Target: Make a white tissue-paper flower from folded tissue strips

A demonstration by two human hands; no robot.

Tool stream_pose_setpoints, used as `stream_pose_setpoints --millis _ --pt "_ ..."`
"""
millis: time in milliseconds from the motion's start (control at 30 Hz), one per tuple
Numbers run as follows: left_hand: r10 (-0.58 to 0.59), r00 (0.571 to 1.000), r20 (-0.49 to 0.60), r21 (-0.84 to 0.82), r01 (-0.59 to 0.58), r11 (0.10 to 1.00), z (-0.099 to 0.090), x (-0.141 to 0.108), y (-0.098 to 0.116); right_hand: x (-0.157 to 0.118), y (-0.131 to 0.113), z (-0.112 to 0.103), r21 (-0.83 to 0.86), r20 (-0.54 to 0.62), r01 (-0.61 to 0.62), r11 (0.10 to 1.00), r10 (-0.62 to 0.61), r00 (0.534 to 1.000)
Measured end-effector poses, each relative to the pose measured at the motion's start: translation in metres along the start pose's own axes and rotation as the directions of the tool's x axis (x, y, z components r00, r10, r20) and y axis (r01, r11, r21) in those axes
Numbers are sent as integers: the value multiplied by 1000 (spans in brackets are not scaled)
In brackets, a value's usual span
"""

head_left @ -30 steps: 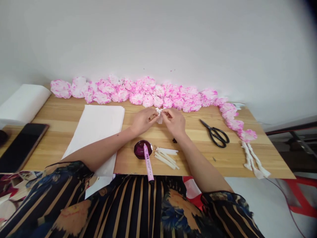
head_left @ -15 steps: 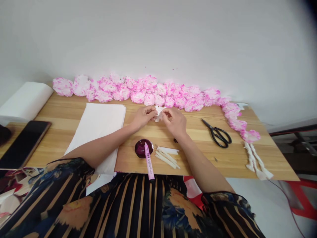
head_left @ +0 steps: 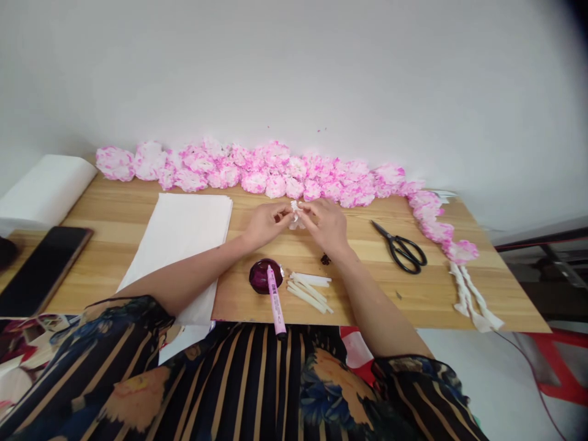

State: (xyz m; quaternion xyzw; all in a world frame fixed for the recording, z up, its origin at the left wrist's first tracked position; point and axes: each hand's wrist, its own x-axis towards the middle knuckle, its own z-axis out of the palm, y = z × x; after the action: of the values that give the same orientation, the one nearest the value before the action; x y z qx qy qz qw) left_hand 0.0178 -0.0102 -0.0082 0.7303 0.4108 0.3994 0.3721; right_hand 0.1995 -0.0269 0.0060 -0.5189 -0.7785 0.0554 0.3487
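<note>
A small piece of crumpled white paper [head_left: 295,215] is pinched between both hands near the middle of the table. My left hand [head_left: 271,223] grips its left side with thumb and fingers. On its right side, my right hand [head_left: 325,225] holds it the same way. Nearer to me, a pink marker [head_left: 276,303] rests across a dark purple dish [head_left: 261,275], its black end past the table edge. Several pale sticks [head_left: 310,293] lie right of the dish. A small dark cluster [head_left: 326,259] shows beside my right wrist.
Pink and white paper flowers [head_left: 271,168] line the wall and curve down the right. Black scissors [head_left: 402,248] lie right of my hands; twisted white strips [head_left: 471,300] farther right. At left are white sheets [head_left: 184,233], a phone [head_left: 43,266] and a white stack [head_left: 48,187].
The fingers have shifted on the white paper, which now looks narrower and more gathered. The dark cluster by my right wrist shows more fully. The view has moved slightly.
</note>
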Motion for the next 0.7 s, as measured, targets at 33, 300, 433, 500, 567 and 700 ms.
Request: stream_pose_setpoints --millis 33,300,433,500,567,700 --pt "-2 1000 1 -6 2 1000 0 0 0 0 1 2 -3 12 -3 1000 3 1000" --pt "-193 980 37 -327 195 925 -2 7 -3 -2 3 10 19 -26 78 997 -78 997" --pt "-279 955 96 -438 293 850 -1 10 -4 -2 5 10 31 -28 77 997 -76 997" --pt "-292 951 103 -462 306 833 -1 11 -4 -1 6 10 46 -29 65 997 -64 998" --pt "-297 950 99 -474 308 825 -2 12 -4 -1 9 11 78 -33 15 997 -12 999" --pt "-283 954 96 -474 294 830 -2 12 -5 0 12 12 205 -6 -170 964 175 985"
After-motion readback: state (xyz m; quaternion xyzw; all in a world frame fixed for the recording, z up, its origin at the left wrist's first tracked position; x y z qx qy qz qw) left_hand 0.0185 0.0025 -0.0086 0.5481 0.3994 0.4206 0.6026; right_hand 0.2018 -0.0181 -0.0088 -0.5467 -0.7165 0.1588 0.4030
